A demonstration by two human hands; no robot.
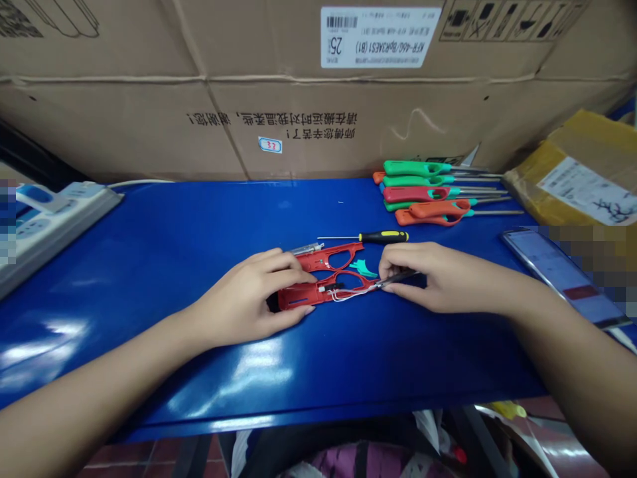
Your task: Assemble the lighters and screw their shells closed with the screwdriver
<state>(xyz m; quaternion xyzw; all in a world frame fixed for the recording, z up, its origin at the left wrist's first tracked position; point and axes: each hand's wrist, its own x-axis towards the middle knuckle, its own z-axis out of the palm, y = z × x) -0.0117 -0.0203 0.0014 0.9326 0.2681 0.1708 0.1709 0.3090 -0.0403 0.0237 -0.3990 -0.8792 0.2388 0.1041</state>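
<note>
Far left: a power strip (64, 216) at the worktop (164, 265) edge, out of the working space. Left hand (266, 292) grips the near red shell half (309, 294) by its wide end, thumb on the near side, fingers over the far side; presumably steadying it while leaving the inside exposed. Far red shell half (318, 259) lies just beyond, within reach. Small green piece (365, 268) loose between shells and right hand. Screwdriver (385, 237) behind, handle rightward, likely parked handy. Right hand (411, 275) pinches a dark metal tube (404, 276) at the shell's narrow end, seemingly to control it near the white wires (343, 299). Farther right: lighters (428, 193) heaped together, then a phone (562, 275), both clear of the hands.
</note>
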